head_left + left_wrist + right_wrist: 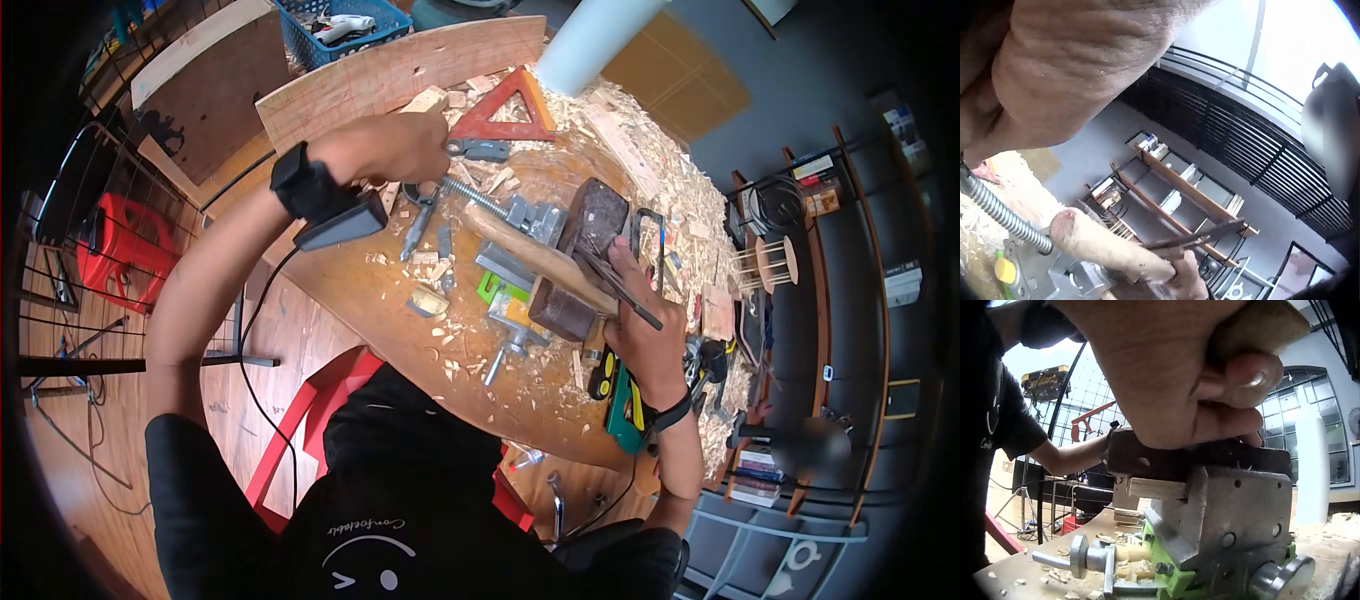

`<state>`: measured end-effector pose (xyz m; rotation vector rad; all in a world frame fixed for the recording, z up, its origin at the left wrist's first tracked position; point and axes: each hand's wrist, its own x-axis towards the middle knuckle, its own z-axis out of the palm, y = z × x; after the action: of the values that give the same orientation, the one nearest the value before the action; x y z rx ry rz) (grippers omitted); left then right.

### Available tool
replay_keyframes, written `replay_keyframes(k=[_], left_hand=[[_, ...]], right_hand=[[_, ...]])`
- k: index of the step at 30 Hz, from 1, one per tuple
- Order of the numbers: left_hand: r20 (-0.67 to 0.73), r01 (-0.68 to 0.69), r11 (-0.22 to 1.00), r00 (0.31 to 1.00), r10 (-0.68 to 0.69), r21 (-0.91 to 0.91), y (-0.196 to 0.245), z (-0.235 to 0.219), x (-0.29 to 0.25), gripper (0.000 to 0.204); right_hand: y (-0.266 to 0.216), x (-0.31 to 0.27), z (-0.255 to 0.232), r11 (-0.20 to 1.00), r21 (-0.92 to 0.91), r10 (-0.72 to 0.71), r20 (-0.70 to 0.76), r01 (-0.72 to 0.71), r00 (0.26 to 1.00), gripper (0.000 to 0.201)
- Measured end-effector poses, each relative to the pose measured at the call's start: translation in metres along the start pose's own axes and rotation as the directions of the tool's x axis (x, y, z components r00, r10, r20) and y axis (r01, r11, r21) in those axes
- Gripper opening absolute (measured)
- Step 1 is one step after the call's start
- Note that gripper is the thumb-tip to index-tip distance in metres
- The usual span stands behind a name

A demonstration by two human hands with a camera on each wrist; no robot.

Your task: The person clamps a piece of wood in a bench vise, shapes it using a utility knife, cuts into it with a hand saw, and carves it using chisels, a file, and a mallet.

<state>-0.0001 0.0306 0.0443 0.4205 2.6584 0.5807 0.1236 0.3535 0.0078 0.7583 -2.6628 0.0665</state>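
Observation:
My left hand (pixel 395 150) curls round the screw-end handle of a metal vise (pixel 540 225); its threaded screw (pixel 1013 215) emerges below that hand. My right hand (pixel 650 335) grips a pale, rounded wooden handle (pixel 540 255) that slants over the vise. A thin dark bar (pixel 632 300) lies along the same hand's fingers. Beneath the handle, a dark wooden block (pixel 598 215) sits at the top of the vise, its middle hidden by the handle and hand. In the right wrist view, that hand lies right over the block (pixel 1154 456), and a light wood piece (pixel 1157 487) shows under it.
Wood shavings (pixel 690 235) cover the table's far side. A red triangular square (pixel 505 105) lies beyond the vise, and a white cylinder (pixel 600 40) stands behind. Yellow-and-black tools (pixel 605 375) lie beside the right hand. A blue basket (pixel 350 25) stands at the back left.

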Motion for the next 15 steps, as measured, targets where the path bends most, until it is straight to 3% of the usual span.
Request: replay_keyframes(k=[1, 2, 4, 8, 10, 12, 14, 15], left_hand=[[0.104, 0.105, 0.994, 0.989, -0.106, 0.013, 0.006, -0.006, -0.001, 0.035], [0.106, 0.105, 0.994, 0.989, -0.106, 0.012, 0.003, -0.003, 0.001, 0.035], [0.045, 0.001, 1.000, 0.999, -0.002, 0.027, -0.009, 0.008, 0.006, 0.035], [-0.010, -0.078, 0.997, 0.997, 0.078, -0.028, -0.026, 0.031, -0.001, 0.035], [-0.164, -0.214, 0.969, 0.967, 0.193, -0.122, -0.037, 0.051, -0.004, 0.036], [-0.251, -0.268, 0.946, 0.943, 0.219, -0.181, -0.045, 0.072, -0.008, 0.037], [-0.165, -0.130, 0.933, 0.983, 0.078, -0.334, -0.043, 0.089, -0.016, 0.029], [-0.163, -0.129, 0.933, 0.984, 0.077, -0.336, -0.051, 0.099, -0.013, 0.029]], right_hand=[[0.000, -0.001, 0.000, 1.000, 0.012, 0.014, 0.003, -0.015, 1.000, 0.058], [0.000, -0.001, 0.001, 1.000, 0.013, 0.014, 0.005, -0.014, 1.000, 0.058], [0.000, -0.001, 0.002, 0.998, 0.049, 0.026, -0.025, -0.025, 0.999, 0.056], [-0.001, -0.001, 0.002, 0.999, 0.041, 0.030, -0.017, -0.029, 0.999, 0.057], [0.000, -0.001, 0.004, 0.998, 0.055, 0.020, -0.043, -0.018, 0.999, 0.058], [-0.002, -0.001, 0.001, 0.999, 0.048, 0.022, -0.026, -0.020, 0.999, 0.060], [-0.002, -0.001, 0.001, 0.999, 0.040, 0.024, -0.009, -0.024, 1.000, 0.062], [-0.002, -0.001, 0.002, 0.999, 0.040, 0.025, -0.012, -0.024, 1.000, 0.063]])
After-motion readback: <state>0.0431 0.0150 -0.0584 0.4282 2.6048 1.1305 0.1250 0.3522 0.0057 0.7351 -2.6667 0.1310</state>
